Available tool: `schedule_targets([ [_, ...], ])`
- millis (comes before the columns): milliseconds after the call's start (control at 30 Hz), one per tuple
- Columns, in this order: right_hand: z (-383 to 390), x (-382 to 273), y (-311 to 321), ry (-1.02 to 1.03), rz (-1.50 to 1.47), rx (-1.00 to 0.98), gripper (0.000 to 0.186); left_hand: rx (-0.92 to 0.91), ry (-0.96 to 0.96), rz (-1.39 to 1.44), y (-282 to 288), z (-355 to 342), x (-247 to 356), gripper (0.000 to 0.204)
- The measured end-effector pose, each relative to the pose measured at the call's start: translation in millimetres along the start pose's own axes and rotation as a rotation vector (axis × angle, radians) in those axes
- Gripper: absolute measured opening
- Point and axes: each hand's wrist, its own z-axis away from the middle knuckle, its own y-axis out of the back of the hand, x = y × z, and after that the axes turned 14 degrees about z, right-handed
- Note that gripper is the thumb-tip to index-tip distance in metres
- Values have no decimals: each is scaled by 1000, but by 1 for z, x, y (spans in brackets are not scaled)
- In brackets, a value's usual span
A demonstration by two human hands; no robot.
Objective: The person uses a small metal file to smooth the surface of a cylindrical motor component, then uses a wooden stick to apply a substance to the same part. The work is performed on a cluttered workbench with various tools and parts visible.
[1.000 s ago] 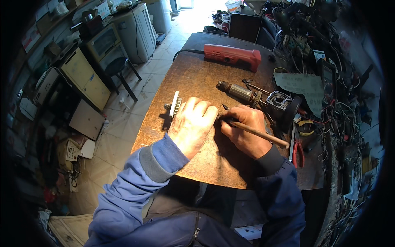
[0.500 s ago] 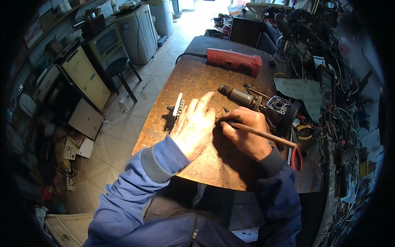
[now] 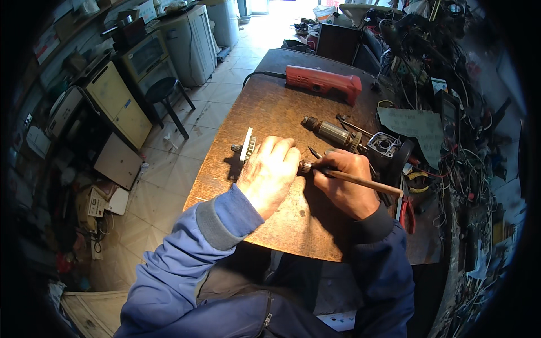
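Note:
My left hand (image 3: 267, 173) is wrapped over a motor armature, most of it hidden under the palm and fingers. Its ribbed copper commutator end (image 3: 305, 167) shows between my hands. On the far side of the same hand stands a pale plate (image 3: 247, 147) with a small gear; whether it joins the armature is hidden. My right hand (image 3: 348, 181) grips a slim wooden-handled tool (image 3: 372, 185), its handle slanting down to the right. A dark pointed tip (image 3: 313, 152) pokes out beyond my right fingers, close to the commutator.
Farther up the wooden table (image 3: 253, 107) lies a red power-tool housing (image 3: 322, 83) with a cord. Another armature (image 3: 332, 132), a metal gear housing (image 3: 384, 144) and red-handled pliers (image 3: 407, 215) lie right. Tangled wires (image 3: 456, 186) crowd the right edge; a black stool (image 3: 163, 90) stands left.
My left fingers have curled in from a more stretched pose. The commutator end has come into sight between my hands, and my right hand has shifted slightly right with the tool.

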Motion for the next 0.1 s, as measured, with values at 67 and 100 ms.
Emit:
schedule_targets([
  [67,-1,-3,6,-16,1,4,11,-27,8,-20,0,0,-1,43],
  [100,-2,-7,5,-25,-39,29,11,-49,8,-40,1,-1,-1,44],
])
